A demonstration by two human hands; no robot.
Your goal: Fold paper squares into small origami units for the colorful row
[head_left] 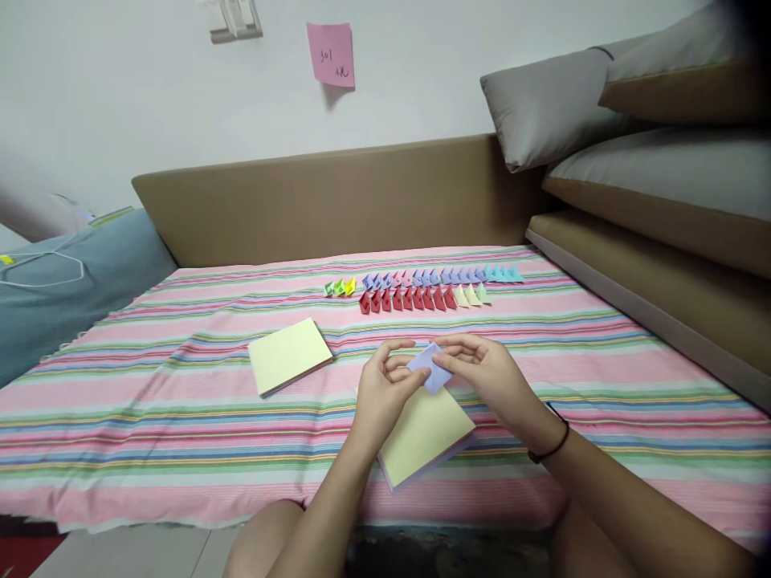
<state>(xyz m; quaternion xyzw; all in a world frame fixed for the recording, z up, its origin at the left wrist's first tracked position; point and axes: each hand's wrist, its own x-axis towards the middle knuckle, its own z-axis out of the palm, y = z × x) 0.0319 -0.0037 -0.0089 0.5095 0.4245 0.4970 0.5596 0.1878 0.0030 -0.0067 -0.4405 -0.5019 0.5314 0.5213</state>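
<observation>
Pinching a lilac paper [433, 380], seemingly part-folded, at the clock's centre, the left hand [384, 387] and right hand [491, 373] face two rows of finished-looking folded shapes [418, 299] at twelve o'clock, with one yellow-topped stack [290, 357] apparently unfolded at nine and another stack [425, 441] at six.

Left hand [385, 389], right hand [491, 368] close together; fingers [463, 343] curled, pinching; forearms [338, 490] converging.

A striped cloth [181, 461] lies spread out. On it, small folded papers [408, 299] stand in two rows. In front and left of these rows lies one yellow-topped paper stack [289, 355]; straight in front, another stack [429, 440].
</observation>
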